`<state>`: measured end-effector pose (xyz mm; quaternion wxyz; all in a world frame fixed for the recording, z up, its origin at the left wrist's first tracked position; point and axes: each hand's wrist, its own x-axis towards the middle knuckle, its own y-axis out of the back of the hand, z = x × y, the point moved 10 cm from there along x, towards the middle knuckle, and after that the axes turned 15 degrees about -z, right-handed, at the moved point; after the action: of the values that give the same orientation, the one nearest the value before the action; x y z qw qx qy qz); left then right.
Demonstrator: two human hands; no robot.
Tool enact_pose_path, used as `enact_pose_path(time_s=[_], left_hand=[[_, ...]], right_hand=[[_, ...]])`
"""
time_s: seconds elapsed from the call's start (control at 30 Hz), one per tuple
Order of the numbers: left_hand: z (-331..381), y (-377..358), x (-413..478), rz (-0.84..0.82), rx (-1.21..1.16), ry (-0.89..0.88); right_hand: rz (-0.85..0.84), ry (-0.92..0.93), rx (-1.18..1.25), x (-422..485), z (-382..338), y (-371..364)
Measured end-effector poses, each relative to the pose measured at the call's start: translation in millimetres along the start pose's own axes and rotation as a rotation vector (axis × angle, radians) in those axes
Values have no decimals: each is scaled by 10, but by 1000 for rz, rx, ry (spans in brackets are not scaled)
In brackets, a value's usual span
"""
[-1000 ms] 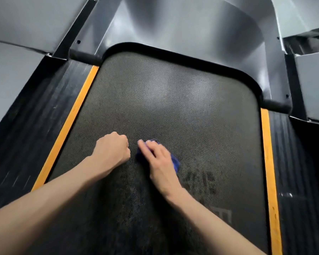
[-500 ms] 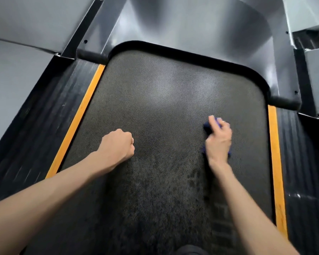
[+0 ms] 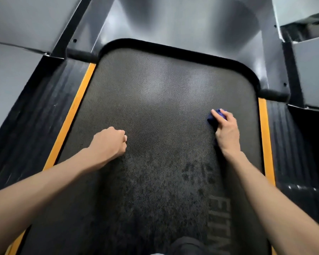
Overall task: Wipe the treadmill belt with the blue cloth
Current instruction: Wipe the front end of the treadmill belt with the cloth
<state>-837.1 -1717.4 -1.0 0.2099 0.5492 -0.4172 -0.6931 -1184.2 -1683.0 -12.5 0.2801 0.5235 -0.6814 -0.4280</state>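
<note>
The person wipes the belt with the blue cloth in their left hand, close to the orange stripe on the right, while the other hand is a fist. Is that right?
Not quite. The head view shows the blue cloth in the right hand, not the left, on the treadmill belt close to the right orange stripe; the left hand is the fist.

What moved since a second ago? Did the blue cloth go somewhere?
The right hand slid the blue cloth across the treadmill belt, from the middle next to the left hand over to the right side, close to the orange stripe. It kept hold of the cloth the whole way. The left hand stayed put, a closed fist on the belt left of the middle.
</note>
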Motion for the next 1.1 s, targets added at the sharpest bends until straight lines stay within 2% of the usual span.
enact_pose_path(time_s=[0.07, 0.1, 0.17, 0.23, 0.33, 0.37, 0.43, 0.57, 0.67, 0.73, 0.83, 0.93, 1.0, 1.1], left_hand=[[-17, -16, 2, -10, -19, -8], [-9, -8, 4, -11, -18, -8], [23, 16, 3, -1, 4, -4], [33, 9, 6, 7, 17, 12], [-44, -47, 39, 0, -13, 14], [-71, -79, 58, -10, -20, 1], [-103, -157, 75, -57, -5, -15], [-47, -214, 53, -108, 19, -33], [-35, -201, 38, -108, 32, -26], [-21, -181, 35, -100, 39, -12], [1, -163, 39, -97, 47, 19], [-5, -175, 55, -114, 50, 16], [-24, -205, 60, -140, 44, -6], [-34, -262, 45, -183, 69, -44]], right_hand=[[82, -149, 110, -71, -143, -72], [93, -120, 134, -163, -377, -190], [-5, 131, 132, -472, -1083, -585], [-203, 417, 64, -900, -1679, -1021], [-348, 671, 29, -1137, -1843, -1147], [-345, 681, 46, -1047, -1731, -1058], [-251, 572, 61, -737, -1312, -769], [-20, 151, 105, -219, -387, -231], [52, 4, 136, -199, -420, -260], [-3, 176, 65, -382, -861, -446], [-229, 584, -2, -882, -1516, -833], [-325, 798, -68, -1020, -1591, -917], [-318, 755, -58, -767, -1361, -807], [-186, 452, 1, -153, -787, -389]])
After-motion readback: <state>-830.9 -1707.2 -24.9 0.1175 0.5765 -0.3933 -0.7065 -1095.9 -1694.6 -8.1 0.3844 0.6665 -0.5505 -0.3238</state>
